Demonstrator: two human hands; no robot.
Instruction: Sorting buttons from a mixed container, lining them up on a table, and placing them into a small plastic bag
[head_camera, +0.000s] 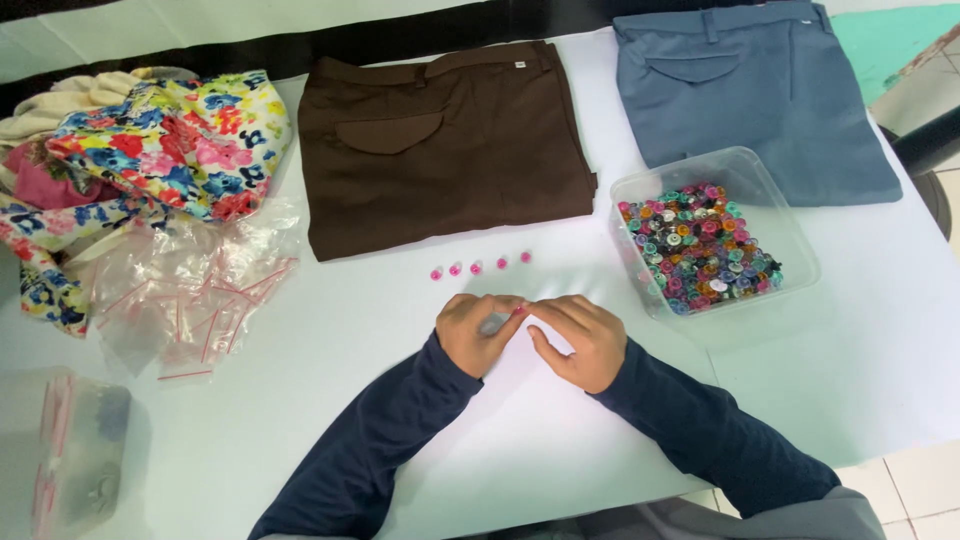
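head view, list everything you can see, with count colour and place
table: one, white, under everything
brown trousers: one pair, folded, top centre
blue trousers: one pair, folded, top right
clear tub: one, right of centre, below the blue trousers
buttons in the tub: many, mixed colours, count not clear
pink buttons: five, in a row below the brown trousers
floral cloth: one heap, many colours, top left, over cream and pink fabric
small clear bags: a loose pile, red strips, below the floral cloth
clear container: one, blurred, bottom left
left hand: one, dark blue sleeve, centre, fingers meet the right hand on a small pink item
right hand: one, dark blue sleeve, centre
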